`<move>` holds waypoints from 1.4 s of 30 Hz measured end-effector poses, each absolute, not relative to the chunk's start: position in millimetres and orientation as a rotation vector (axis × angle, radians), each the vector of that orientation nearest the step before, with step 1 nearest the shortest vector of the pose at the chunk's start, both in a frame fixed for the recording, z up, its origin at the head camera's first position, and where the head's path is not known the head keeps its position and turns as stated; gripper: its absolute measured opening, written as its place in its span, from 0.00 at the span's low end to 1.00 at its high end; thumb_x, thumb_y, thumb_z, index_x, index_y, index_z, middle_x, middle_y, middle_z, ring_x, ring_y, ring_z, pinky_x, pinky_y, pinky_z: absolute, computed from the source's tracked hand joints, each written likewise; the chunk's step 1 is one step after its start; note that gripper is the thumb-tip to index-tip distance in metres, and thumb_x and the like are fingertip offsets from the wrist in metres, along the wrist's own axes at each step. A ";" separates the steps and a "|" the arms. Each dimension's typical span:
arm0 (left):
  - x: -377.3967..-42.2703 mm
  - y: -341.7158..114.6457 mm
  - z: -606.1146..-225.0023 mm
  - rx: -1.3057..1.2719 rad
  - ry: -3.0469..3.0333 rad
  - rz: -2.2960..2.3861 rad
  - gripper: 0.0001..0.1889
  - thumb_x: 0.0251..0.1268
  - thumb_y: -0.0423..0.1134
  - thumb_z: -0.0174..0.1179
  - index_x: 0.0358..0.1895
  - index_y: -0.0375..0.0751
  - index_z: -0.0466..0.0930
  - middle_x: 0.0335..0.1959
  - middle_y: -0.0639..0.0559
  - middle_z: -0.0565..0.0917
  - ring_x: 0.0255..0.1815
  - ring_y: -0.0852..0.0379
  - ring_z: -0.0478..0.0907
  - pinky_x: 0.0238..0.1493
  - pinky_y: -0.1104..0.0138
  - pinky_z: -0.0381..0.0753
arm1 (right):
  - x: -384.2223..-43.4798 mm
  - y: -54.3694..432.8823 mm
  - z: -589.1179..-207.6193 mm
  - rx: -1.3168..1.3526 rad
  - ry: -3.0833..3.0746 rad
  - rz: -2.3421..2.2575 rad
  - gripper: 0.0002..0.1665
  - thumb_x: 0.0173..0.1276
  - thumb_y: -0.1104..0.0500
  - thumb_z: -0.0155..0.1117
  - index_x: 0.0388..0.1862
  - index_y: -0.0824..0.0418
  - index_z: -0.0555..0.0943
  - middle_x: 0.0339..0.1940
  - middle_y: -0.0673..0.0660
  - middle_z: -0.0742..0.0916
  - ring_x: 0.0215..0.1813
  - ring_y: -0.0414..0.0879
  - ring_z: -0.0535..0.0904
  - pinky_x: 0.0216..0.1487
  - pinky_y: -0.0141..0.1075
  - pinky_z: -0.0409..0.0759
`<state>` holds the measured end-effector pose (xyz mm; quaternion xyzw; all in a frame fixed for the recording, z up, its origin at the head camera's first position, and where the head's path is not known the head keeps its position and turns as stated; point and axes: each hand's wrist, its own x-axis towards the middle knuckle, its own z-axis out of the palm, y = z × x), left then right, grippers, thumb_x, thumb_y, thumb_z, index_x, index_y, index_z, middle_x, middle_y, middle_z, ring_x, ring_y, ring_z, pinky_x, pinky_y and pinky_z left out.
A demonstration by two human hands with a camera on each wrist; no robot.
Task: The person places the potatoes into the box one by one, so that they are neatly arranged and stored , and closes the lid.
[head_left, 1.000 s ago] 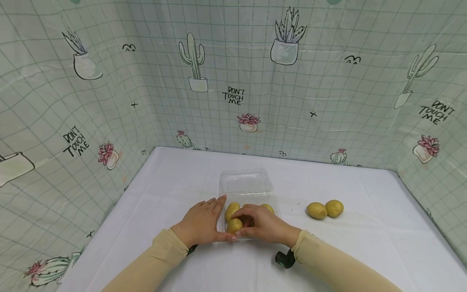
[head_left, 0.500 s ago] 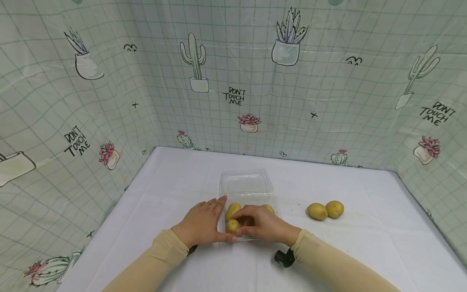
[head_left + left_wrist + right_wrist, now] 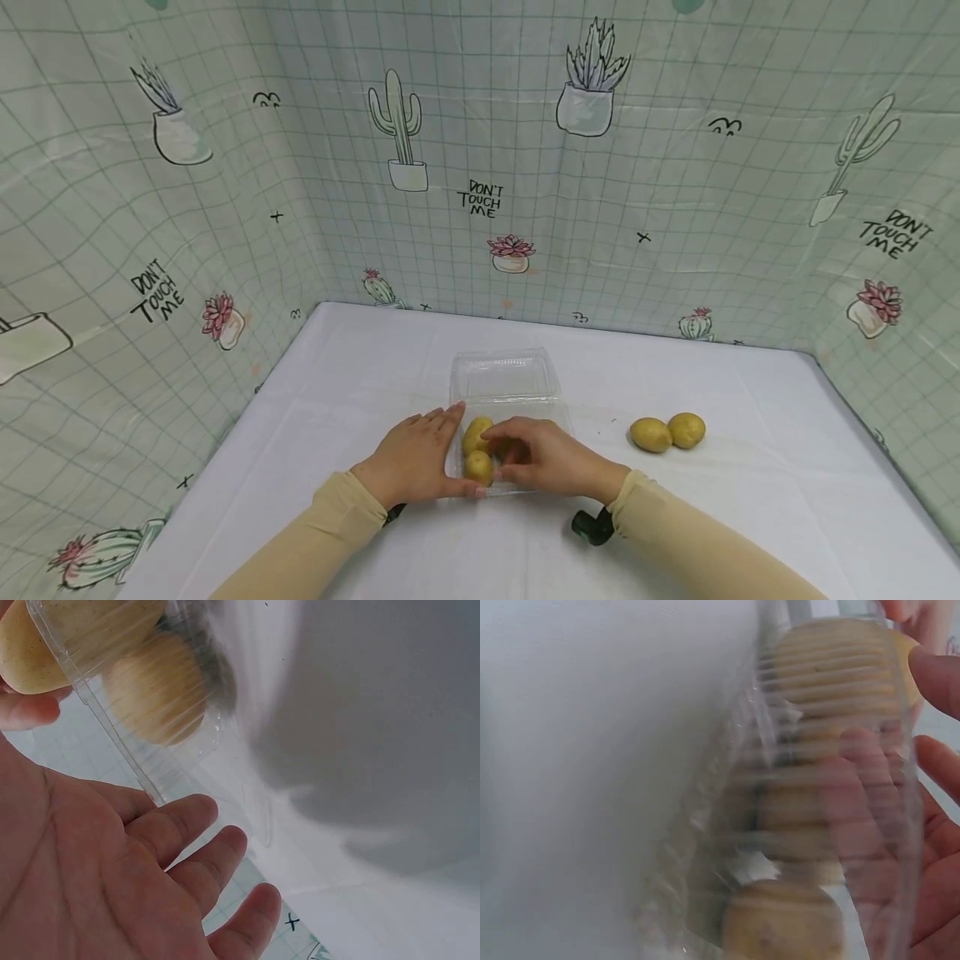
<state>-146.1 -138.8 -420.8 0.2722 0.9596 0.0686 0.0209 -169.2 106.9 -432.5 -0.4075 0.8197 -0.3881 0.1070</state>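
A clear plastic clamshell box (image 3: 504,375) stands on the table in the head view, its lid laid back. My left hand (image 3: 416,458) rests along the box's left side, fingers extended and thumb at the front corner. One potato (image 3: 478,468) sits in the front left corner, and another potato (image 3: 476,435) lies behind it. My right hand (image 3: 551,458) reaches into the box, fingers loosely bent and thumb apart from them, close beside the front potato. It hides much of the box's right half. Through the box wall, the right wrist view shows several potatoes, including one potato (image 3: 784,922) low down.
Two more potatoes lie side by side to the right of the box, a left one (image 3: 651,435) and a right one (image 3: 687,429). A white cloth covers the table (image 3: 360,358). A patterned curtain (image 3: 450,242) rises behind and at both sides.
The front left potato has shifted slightly left and settled into the corner. My right fingers have come off it and drawn a little to the right. The left hand has stayed put.
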 end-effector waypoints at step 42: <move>-146.2 -137.5 -418.6 0.843 2.970 0.208 0.61 0.52 0.79 0.57 0.76 0.30 0.57 0.71 0.38 0.69 0.70 0.42 0.68 0.66 0.50 0.68 | -154.0 297.7 -421.7 -0.654 2.964 -1.066 0.28 0.67 0.56 0.72 0.64 0.59 0.77 0.57 0.60 0.83 0.39 0.39 0.80 0.34 0.33 0.80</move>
